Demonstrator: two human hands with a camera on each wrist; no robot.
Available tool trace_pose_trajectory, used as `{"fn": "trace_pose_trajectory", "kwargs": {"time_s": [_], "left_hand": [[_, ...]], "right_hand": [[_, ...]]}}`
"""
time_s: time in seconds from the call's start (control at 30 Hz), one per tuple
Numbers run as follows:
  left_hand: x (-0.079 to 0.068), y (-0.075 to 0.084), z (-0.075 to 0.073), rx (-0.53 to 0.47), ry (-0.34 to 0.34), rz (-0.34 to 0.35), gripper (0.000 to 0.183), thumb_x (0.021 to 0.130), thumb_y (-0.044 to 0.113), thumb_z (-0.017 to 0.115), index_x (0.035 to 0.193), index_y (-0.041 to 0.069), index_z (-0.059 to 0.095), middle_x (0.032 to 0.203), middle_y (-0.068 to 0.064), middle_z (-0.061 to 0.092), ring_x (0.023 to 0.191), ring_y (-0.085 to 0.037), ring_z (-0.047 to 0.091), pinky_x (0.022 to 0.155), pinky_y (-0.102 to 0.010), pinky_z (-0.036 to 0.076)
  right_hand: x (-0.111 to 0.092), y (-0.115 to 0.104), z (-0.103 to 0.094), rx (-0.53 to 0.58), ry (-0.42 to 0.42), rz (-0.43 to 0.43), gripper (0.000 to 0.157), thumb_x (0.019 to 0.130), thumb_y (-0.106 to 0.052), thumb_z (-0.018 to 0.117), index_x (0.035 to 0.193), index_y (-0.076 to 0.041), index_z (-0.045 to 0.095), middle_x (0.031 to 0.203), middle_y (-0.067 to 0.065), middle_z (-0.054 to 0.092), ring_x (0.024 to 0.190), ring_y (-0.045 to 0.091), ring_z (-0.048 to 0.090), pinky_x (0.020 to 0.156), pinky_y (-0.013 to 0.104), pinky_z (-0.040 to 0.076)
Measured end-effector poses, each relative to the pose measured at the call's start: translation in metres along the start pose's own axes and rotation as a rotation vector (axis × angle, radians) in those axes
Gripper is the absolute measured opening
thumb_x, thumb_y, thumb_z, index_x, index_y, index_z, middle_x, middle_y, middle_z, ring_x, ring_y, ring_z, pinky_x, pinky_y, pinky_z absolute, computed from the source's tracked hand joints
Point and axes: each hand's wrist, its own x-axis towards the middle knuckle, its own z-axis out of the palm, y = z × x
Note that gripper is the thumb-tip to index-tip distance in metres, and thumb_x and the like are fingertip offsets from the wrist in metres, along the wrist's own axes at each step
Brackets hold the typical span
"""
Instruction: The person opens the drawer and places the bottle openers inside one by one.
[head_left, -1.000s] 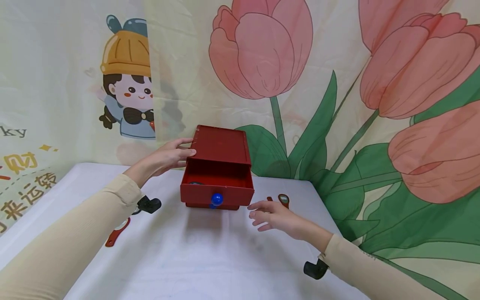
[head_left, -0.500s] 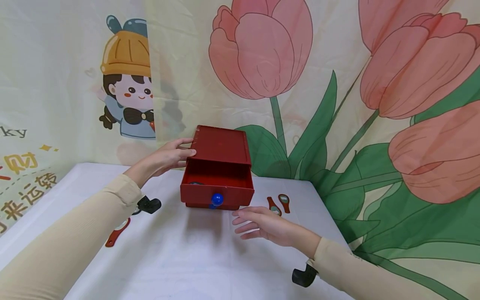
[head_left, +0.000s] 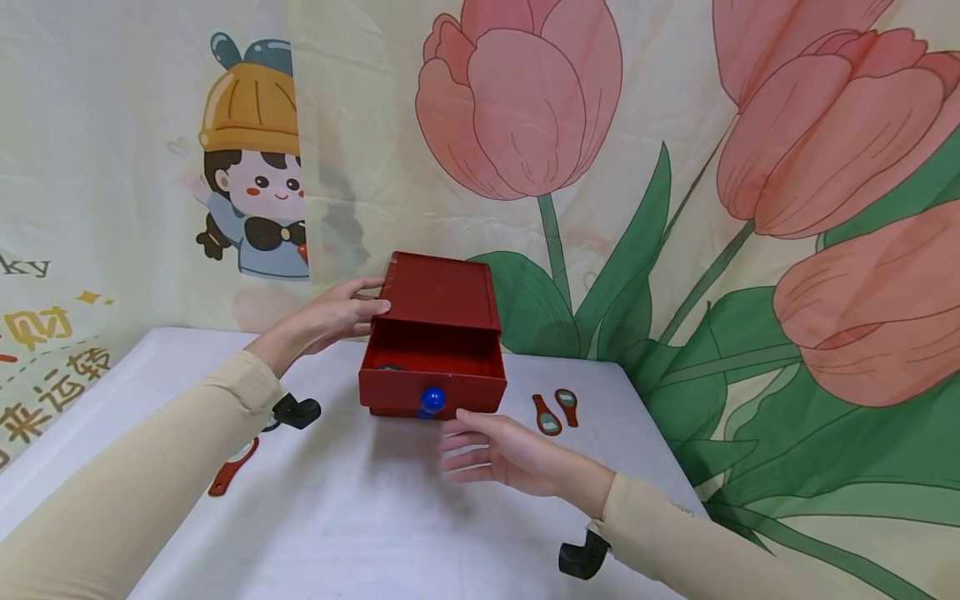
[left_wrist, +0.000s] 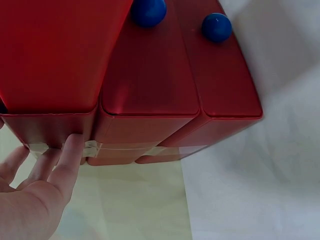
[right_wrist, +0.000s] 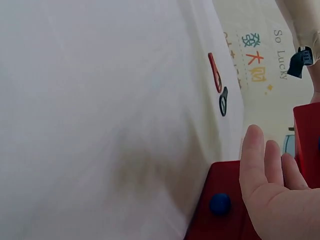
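Note:
A red drawer box [head_left: 441, 292] stands on the white table, its top drawer [head_left: 405, 390] pulled out. A dark-rimmed item [head_left: 391, 367], mostly hidden, lies inside at the left. On the drawer front is a round blue knob [head_left: 432, 400]. My left hand [head_left: 330, 317] rests against the box's left side; in the left wrist view its straight fingers [left_wrist: 70, 160] touch the side wall. Below and right of the knob, my right hand [head_left: 502, 450] hovers in front of the box with fingers extended, holding nothing. The right wrist view shows a lower blue knob [right_wrist: 220, 204] beside it.
Two red magnifying glasses [head_left: 547, 417] lie right of the box. Left of it lie a red magnifying glass [head_left: 235, 468] and a black one [right_wrist: 223, 101], partly covered by the wrist camera in the head view. A printed cloth [head_left: 525, 108] hangs behind.
My right hand has moved left, from beside the box's right corner to in front of it, uncovering the two magnifying glasses. The left hand and the drawer have stayed put.

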Motion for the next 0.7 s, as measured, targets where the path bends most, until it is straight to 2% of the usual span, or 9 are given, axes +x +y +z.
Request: {"fn": "trace_pose_trajectory", "kwargs": {"time_s": [0.2, 0.4, 0.5, 0.7], "left_hand": [[0.000, -0.001, 0.000, 0.006, -0.002, 0.005, 0.081, 0.109, 0.023, 0.060, 0.172, 0.014, 0.010, 0.168, -0.024, 0.034, 0.150, -0.047, 0.042, 0.120, -0.057, 0.040], [0.000, -0.001, -0.001, 0.012, 0.003, 0.007, 0.080, 0.109, 0.024, 0.059, 0.172, 0.014, 0.010, 0.168, -0.024, 0.035, 0.150, -0.047, 0.042, 0.120, -0.057, 0.040], [0.000, -0.002, -0.001, 0.012, 0.003, 0.006, 0.080, 0.109, 0.024, 0.059, 0.172, 0.014, 0.011, 0.168, -0.023, 0.035, 0.150, -0.047, 0.042, 0.120, -0.057, 0.040], [0.000, -0.002, -0.001, 0.012, 0.000, 0.004, 0.081, 0.109, 0.024, 0.060, 0.172, 0.014, 0.011, 0.168, -0.023, 0.035, 0.150, -0.046, 0.042, 0.121, -0.057, 0.039]], "right_hand": [[0.006, -0.001, 0.008, 0.067, 0.008, -0.006, 0.063, 0.109, -0.049, 0.054, 0.149, 0.000, 0.053, 0.144, 0.020, 0.063, 0.131, 0.042, 0.064, 0.107, 0.044, 0.057], [0.011, -0.003, 0.015, 0.107, -0.034, -0.037, 0.064, 0.110, -0.048, 0.052, 0.149, 0.003, 0.053, 0.148, 0.025, 0.060, 0.131, 0.041, 0.065, 0.107, 0.045, 0.056], [0.014, -0.004, 0.017, 0.131, -0.045, -0.044, 0.062, 0.110, -0.048, 0.052, 0.148, 0.002, 0.054, 0.148, 0.025, 0.059, 0.132, 0.042, 0.064, 0.108, 0.044, 0.056], [0.015, -0.005, 0.020, 0.176, -0.049, -0.045, 0.060, 0.110, -0.047, 0.052, 0.146, 0.001, 0.056, 0.138, 0.018, 0.068, 0.131, 0.041, 0.065, 0.107, 0.043, 0.055]]}}
